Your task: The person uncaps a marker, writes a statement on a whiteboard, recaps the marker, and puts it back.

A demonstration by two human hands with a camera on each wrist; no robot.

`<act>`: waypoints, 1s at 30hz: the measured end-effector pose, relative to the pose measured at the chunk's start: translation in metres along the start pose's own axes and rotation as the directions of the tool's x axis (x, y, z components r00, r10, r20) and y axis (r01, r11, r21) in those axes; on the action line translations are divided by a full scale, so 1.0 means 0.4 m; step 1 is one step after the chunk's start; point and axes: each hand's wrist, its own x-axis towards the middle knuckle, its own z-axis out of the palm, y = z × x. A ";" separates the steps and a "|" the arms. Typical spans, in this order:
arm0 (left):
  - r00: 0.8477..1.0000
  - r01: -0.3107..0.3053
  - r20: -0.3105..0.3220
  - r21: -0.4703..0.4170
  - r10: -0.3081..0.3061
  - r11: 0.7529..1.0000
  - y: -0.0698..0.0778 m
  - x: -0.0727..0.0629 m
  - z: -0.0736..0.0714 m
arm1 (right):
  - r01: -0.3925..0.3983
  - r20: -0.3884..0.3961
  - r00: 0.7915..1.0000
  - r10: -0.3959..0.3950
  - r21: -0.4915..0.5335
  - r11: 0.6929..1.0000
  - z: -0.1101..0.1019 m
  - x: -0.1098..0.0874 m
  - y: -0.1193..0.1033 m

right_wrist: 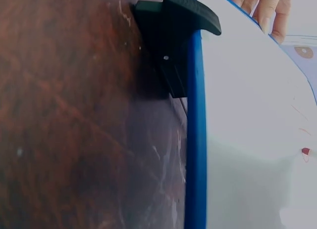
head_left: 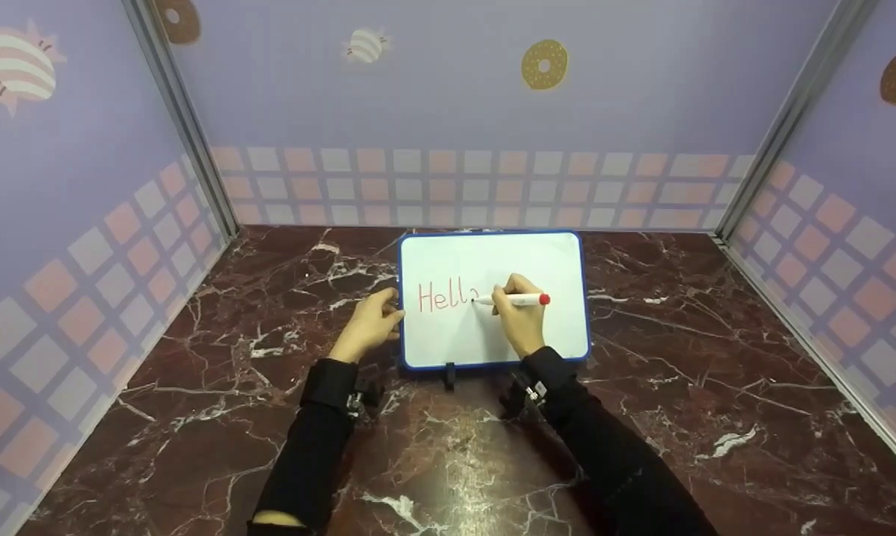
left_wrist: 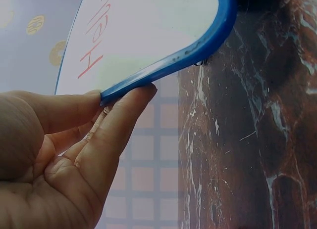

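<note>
A whiteboard [head_left: 448,339] with a blue frame leans upright on a small black stand [head_left: 449,376]. Red handwriting [head_left: 437,298] across its left half reads "Hell" plus the curve of another letter. My left hand [head_left: 370,324] pinches the board's left edge; in the left wrist view the thumb and fingers meet at the blue frame [left_wrist: 163,66]. With the fingers of my right hand [head_left: 524,316] I hold a white marker [head_left: 522,299] with a red end, its tip at the last letter. The right wrist view does not show the right hand itself.
A dark red marbled tabletop [head_left: 195,417] lies beneath the board. Purple walls [head_left: 448,112] with pink and white squares enclose the back and both sides. The stand's black bracket [right_wrist: 173,41] hooks over the board's lower edge.
</note>
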 end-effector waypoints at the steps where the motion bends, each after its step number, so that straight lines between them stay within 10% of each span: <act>1: 1.000 0.003 -0.001 -0.002 -0.003 1.000 0.000 0.000 0.000 | 0.001 0.002 1.000 -0.001 0.003 1.000 0.003 0.001 0.000; 30: 1.000 0.015 0.002 0.003 -0.015 1.000 0.002 0.004 -0.001 | -0.104 -0.135 0.985 0.110 0.051 0.993 -0.061 0.031 0.008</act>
